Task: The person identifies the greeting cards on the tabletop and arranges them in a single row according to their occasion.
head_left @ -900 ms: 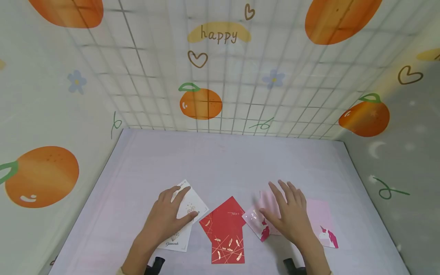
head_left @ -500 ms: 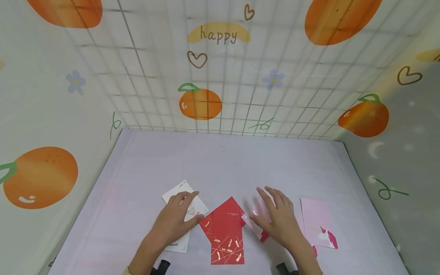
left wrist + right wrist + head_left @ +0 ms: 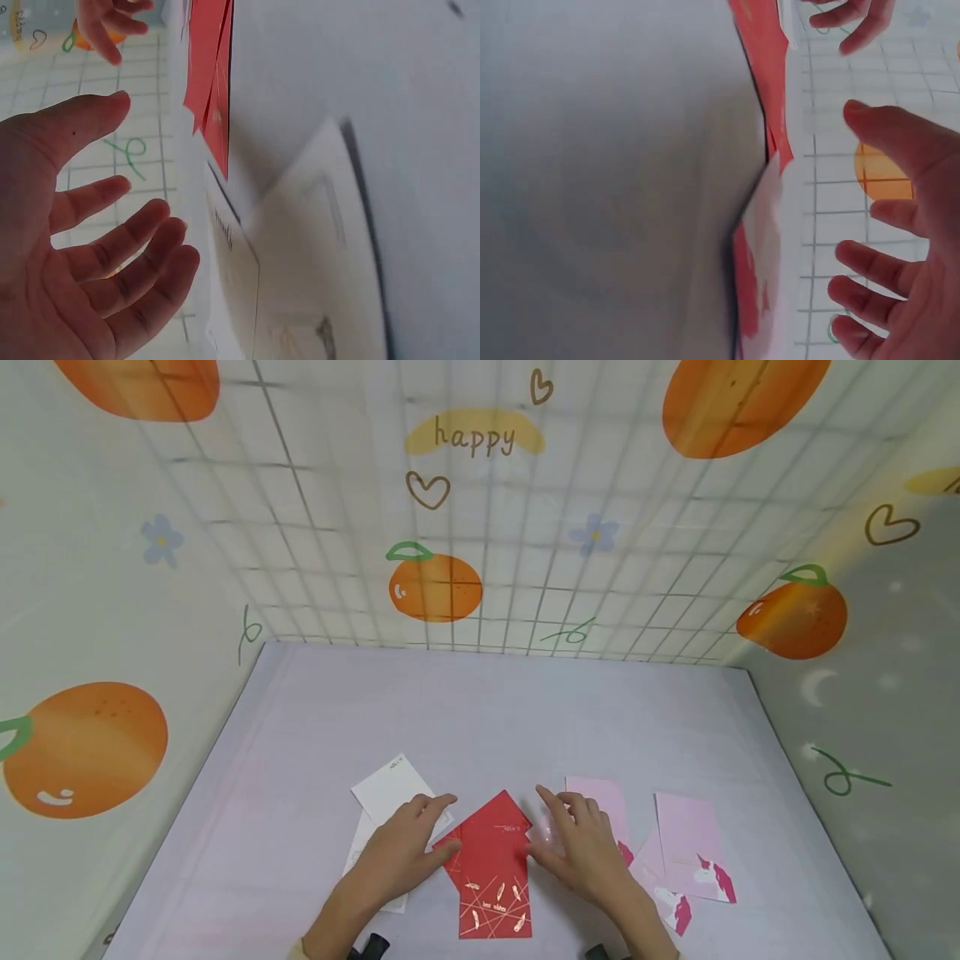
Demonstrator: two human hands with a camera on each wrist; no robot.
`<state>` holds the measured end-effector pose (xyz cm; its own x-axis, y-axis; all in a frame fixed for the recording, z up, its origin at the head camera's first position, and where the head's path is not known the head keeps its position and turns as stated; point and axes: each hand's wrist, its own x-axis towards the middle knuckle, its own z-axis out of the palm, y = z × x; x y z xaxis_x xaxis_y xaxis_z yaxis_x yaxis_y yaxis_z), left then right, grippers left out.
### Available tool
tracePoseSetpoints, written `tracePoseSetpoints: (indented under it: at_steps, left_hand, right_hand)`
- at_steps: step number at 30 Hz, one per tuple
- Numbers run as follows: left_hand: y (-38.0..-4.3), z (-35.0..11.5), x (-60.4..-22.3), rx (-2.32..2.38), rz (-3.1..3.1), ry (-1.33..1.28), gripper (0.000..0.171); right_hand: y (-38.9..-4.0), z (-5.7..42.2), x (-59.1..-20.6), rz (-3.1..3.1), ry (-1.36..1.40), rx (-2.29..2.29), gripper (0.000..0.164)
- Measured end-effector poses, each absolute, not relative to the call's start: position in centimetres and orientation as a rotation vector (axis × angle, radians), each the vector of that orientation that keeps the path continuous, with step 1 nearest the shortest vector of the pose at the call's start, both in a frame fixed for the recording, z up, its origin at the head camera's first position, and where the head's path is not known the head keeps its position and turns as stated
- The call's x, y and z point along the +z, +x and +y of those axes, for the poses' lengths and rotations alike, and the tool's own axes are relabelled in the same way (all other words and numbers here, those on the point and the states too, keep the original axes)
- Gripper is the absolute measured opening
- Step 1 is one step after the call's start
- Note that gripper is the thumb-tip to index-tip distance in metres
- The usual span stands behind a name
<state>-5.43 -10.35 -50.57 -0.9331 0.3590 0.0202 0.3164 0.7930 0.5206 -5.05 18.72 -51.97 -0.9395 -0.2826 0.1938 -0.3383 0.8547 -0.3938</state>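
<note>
My left hand (image 3: pixel 401 847) hovers over the left side of the red cards, with white cards (image 3: pixel 386 789) partly hidden beneath it. Its fingers are spread and relaxed, holding nothing, as the left wrist view shows. Red cards (image 3: pixel 491 868) with gold lines and feather prints overlap at the middle of the table. On their right, my right hand (image 3: pixel 581 852) floats over a partly covered pink card (image 3: pixel 596 793). In the right wrist view its fingers are spread apart and grip nothing. The two hands face each other across the red cards.
More pink cards with unicorn prints (image 3: pixel 690 835) overlap at the right. A pale cloth covers the table (image 3: pixel 487 718). Behind it rises a curtain (image 3: pixel 637 527) printed with oranges and a grid, and similar printed sheets stand at both sides.
Both hands have moved inward toward the red cards, the left one rightward and the right one leftward. More of the white and pink cards shows. The cards themselves lie where they were.
</note>
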Motion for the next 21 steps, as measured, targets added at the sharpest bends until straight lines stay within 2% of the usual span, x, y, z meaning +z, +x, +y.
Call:
tracePoseSetpoints:
  at_steps: [7, 21]
  left_hand:
    - [-5.6, -9.3, -50.9, 0.806, 2.853, 0.612, 0.061]
    - [-5.8, -8.2, -51.5, 0.683, 2.842, 0.638, 0.065]
  right_hand:
    - [-5.0, 18.2, -52.9, -2.979, 0.520, 0.725, 0.084]
    - [-5.5, 17.5, -53.1, -3.081, 0.671, 0.687, 0.069]
